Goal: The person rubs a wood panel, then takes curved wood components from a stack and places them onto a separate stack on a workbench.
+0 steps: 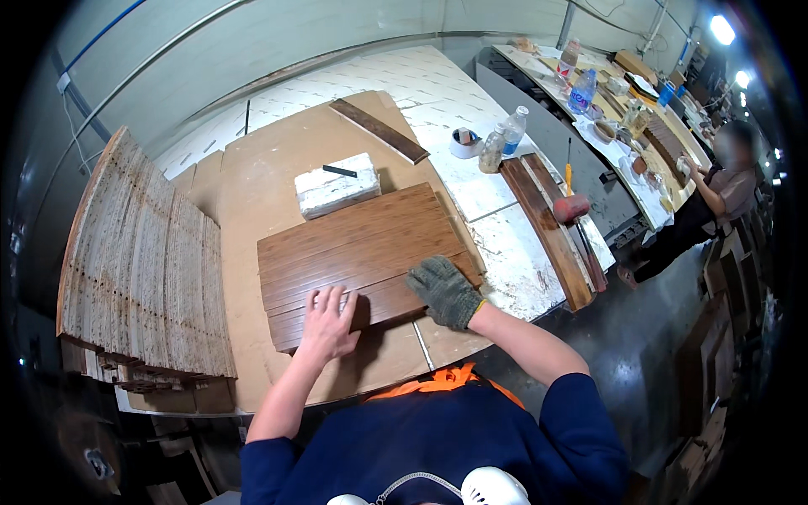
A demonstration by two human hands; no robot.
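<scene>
Brown wooden floor planks (362, 240) lie side by side, apparently stacked, on a cardboard sheet (240, 210) in front of me. My left hand (330, 324), bare, rests on the near left part of the planks with its fingers spread. On their near right corner lies my right hand (443, 292) in a dark grey knit glove, its fingers stretched out over the wood. Neither hand grips anything visible. Just beyond the planks sits a white wrapped block (337, 187) with a small black strip (340, 171) on top.
A tall stack of boards (143, 252) stands at the left. A dark plank (379, 130) lies at the back. To the right are a tape roll (465, 145), bottles (515, 130), long wood strips (547, 231) and a red mallet head (571, 209). Another person (715, 198) works at a cluttered bench.
</scene>
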